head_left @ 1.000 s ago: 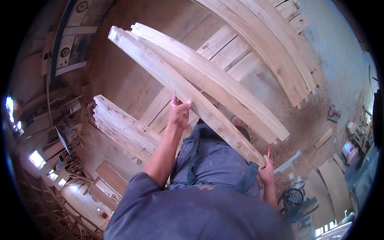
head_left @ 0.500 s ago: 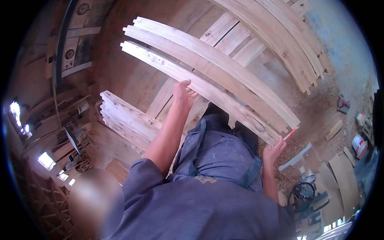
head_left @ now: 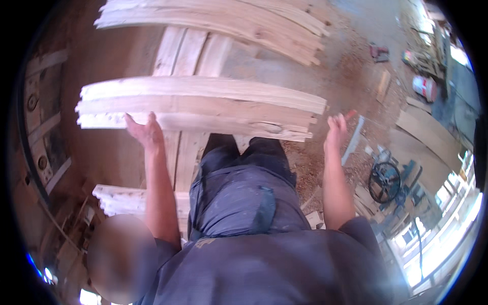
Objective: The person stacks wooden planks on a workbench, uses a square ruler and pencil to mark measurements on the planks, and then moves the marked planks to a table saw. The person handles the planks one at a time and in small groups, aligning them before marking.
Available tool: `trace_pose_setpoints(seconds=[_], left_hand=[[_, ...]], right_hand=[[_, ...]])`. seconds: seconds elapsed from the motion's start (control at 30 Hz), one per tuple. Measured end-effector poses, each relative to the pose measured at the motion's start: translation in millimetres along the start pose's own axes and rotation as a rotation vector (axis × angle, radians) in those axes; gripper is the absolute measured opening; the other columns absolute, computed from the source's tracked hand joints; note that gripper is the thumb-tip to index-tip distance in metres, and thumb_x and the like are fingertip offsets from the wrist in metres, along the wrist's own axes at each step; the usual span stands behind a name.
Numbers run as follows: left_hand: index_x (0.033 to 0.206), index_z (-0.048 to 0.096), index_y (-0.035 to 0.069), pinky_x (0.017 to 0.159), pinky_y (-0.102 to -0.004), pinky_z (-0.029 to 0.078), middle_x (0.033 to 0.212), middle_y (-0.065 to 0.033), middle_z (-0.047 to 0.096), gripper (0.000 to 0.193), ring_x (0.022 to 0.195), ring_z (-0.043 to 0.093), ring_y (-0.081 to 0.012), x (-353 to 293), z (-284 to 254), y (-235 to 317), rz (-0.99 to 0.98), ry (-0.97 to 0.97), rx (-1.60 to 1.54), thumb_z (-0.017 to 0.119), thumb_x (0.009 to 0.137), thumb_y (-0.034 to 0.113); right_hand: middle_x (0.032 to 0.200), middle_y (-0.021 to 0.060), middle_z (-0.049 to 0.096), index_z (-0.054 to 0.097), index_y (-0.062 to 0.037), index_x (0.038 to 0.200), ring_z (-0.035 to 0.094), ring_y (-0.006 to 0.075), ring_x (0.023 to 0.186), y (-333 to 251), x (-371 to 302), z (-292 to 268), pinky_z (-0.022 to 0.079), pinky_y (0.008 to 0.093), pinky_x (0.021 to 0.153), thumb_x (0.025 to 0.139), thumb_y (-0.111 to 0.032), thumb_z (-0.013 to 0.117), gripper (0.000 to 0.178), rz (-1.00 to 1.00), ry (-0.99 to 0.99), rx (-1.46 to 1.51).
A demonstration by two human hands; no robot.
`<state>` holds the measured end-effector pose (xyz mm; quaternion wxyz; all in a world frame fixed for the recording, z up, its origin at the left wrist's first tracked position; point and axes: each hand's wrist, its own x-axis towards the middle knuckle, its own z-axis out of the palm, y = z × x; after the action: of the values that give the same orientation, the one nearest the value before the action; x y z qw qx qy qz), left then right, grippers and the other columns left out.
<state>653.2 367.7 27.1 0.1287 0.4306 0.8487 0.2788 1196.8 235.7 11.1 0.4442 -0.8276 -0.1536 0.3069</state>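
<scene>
Three pale planks [head_left: 203,107] lie side by side in front of me, with notched ends and a knot near the right end of the closest one. My left hand [head_left: 146,133] is at the near edge of that closest plank, thumb and fingers spread against it. Beyond the planks' right end, my right hand [head_left: 335,127] is raised and apart from the wood. Its closed fingers hold a slim red pencil [head_left: 351,114].
Further planks lie in a far stack [head_left: 229,23] and a near-left stack [head_left: 119,198]. Crosswise boards [head_left: 185,51] run beneath. At right are a red power tool [head_left: 378,52], a white-and-red bucket [head_left: 424,88], a grey strip [head_left: 353,141] and a black handwheel [head_left: 384,182].
The closest plank has moved against the other two. My right hand has left its end, carrying the pencil, and my left hand has spread its fingers. The view has turned.
</scene>
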Motion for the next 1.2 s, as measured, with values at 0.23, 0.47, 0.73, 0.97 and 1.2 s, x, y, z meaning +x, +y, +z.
trace_pose_setpoints(seconds=[0.23,0.47,0.73,0.97,1.2], left_hand=[[0.142,0.044,-0.002,0.119,-0.0452,0.024,0.15,-0.0199,0.04,0.067,0.142,0.031,-0.0367,44.3,42.6,56.3,0.788,-0.738,0.34,0.07,0.084,0.021],[0.147,0.037,-0.001,0.122,-0.0466,0.015,0.159,-0.0173,0.027,0.082,0.149,0.019,-0.0347,59.4,40.9,67.4,0.874,-0.919,0.45,0.075,0.079,0.027],[0.138,0.049,0.008,0.118,-0.045,0.026,0.142,-0.0156,0.044,0.078,0.136,0.038,-0.033,91.8,57.7,105.8,1.001,-0.918,0.423,0.083,0.068,0.015],[0.131,0.058,0.004,0.11,-0.0425,0.038,0.145,-0.0157,0.042,0.055,0.133,0.041,-0.035,120.3,74.0,126.9,0.979,-0.972,0.443,0.074,0.081,0.022],[0.114,0.066,-0.001,0.101,-0.0435,0.043,0.113,-0.0182,0.062,0.042,0.117,0.054,-0.034,156.6,64.9,102.5,0.867,-1.098,0.679,0.067,0.09,0.033]], right_hand=[[0.109,0.0092,0.065,0.056,0.0052,0.13,0.062,0.0188,0.096,9.0,69.8,16.8,0.05,0.0316,0.083,0.088,0.0,0.064,0.043,0.39,-0.317,0.211],[0.103,0.0095,0.066,0.064,0.004,0.117,0.063,0.019,0.093,3.8,59.5,19.8,0.051,0.0315,0.085,0.089,0.002,0.062,0.027,0.385,-0.216,0.411],[0.06,-0.0005,0.053,0.063,-0.0081,0.073,0.04,0.0084,0.043,-65.9,62.9,36.1,0.024,0.0274,0.038,0.089,-0.038,0.072,0.035,0.415,-0.122,-0.222],[0.055,-0.0032,0.047,0.06,-0.0157,0.074,0.034,0.0064,0.038,-63.2,77.4,51.2,0.022,0.023,0.035,0.088,-0.052,0.068,0.039,0.762,-0.198,-0.334],[0.057,-0.0031,0.046,0.057,-0.015,0.076,0.033,0.0072,0.039,-55.6,86.8,76.9,0.025,0.0258,0.034,0.091,-0.052,0.061,0.04,0.699,-0.476,-0.704]])
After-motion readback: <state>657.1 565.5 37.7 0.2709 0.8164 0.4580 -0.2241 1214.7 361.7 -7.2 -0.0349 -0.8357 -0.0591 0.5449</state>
